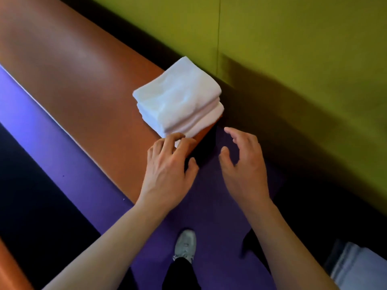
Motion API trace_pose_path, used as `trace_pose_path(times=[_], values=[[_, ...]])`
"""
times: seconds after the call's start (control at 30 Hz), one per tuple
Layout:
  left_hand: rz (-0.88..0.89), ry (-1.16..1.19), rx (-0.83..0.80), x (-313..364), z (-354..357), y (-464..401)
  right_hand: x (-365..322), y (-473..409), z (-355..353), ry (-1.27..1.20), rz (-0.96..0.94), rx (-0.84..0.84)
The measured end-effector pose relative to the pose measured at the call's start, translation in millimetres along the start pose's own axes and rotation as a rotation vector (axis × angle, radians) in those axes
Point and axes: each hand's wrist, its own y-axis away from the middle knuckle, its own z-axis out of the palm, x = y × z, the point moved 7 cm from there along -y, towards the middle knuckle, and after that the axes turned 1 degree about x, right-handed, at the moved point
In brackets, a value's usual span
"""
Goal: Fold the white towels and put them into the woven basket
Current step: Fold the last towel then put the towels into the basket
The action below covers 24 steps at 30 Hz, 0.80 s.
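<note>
While left hand (167,162) touches it, towel stack (180,97) on orange bench (83,80); right hand (243,164) spread, empty.

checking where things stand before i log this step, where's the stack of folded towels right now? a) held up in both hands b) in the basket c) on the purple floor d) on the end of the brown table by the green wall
d: the towels sit stacked on the end of the table next to the wall; the left hand only touches the bottom edge, and the right hand holds nothing.
</note>
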Motion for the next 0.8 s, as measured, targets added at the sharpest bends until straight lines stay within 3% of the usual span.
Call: trace_pose_path(times=[0.2,0.4,0.53,0.7,0.8], values=[[0.137,0.021,-0.064,-78,-4,-94,-18,-42,69,-0.033,0.083,0.035],[0.188,-0.007,-0.193,-136,12,-187,-28,-64,116,-0.005,0.264,0.288],[0.031,0.039,-0.502,-175,58,-202,-25,-75,159,-0.035,0.404,0.185],[-0.077,0.237,-0.631,-184,71,-194,-3,-75,178,-0.192,0.601,0.004],[-0.136,0.371,-0.754,-180,72,-172,13,-75,163,-0.227,0.611,-0.08]])
